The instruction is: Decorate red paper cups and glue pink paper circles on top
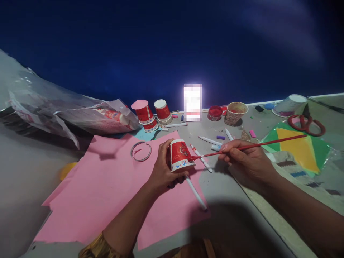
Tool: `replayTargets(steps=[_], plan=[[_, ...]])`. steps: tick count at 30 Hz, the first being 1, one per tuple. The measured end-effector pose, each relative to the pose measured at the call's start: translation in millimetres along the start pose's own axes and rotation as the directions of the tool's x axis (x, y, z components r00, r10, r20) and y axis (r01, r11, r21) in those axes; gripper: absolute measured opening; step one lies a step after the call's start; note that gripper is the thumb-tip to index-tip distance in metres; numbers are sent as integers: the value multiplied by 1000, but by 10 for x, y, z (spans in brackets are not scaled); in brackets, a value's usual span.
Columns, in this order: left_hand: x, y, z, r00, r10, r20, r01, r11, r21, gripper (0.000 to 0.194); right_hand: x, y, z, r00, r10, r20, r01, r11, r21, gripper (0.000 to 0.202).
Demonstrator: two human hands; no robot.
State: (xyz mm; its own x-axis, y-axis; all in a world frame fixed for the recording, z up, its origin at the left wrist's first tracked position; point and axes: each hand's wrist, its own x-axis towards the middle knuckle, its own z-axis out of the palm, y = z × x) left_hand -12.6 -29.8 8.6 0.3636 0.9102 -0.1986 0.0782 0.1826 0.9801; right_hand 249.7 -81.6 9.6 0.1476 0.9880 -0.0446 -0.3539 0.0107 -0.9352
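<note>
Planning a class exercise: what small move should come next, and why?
Probably stroke the red paintbrush along the white band of the held paper cup: the right hand holds the brush's red tip there, and the left hand grips the cup.

A grey counter (192,133) carries everything. Large pink paper (107,186) covers its left part, with a clear plastic packet (107,116) beyond. Toward the back, a scrap of light blue paper (146,134) lies near an inverted cup stack (162,114); farther right stand a red jar (215,114) and a speckled cup (235,116). Between these and the front lie a purple cap (220,137) and a pink cap (252,133). Green and yellow sheets (297,145) and a stained cloth (268,191) occupy the right side.
</note>
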Motion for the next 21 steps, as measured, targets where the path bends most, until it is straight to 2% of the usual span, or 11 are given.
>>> replayTargets(steps=[3, 10, 16, 21], plan=[[0, 10, 4, 999, -47, 18, 48, 997, -54, 114, 2, -3, 3, 1000, 1, 23, -1, 1000, -9, 23], [-1, 21, 10, 999, -51, 6, 51, 998, -37, 116, 0, -25, 5, 999, -30, 12, 30, 1000, -2, 25], [23, -10, -32, 997, -26, 76, 29, 999, -42, 113, -8, -2, -14, 998, -41, 57, 43, 999, -21, 19], [20, -22, -29, 998, -32, 57, 34, 999, -39, 116, -17, -8, 4, 998, -43, 48, 44, 999, -32, 22]])
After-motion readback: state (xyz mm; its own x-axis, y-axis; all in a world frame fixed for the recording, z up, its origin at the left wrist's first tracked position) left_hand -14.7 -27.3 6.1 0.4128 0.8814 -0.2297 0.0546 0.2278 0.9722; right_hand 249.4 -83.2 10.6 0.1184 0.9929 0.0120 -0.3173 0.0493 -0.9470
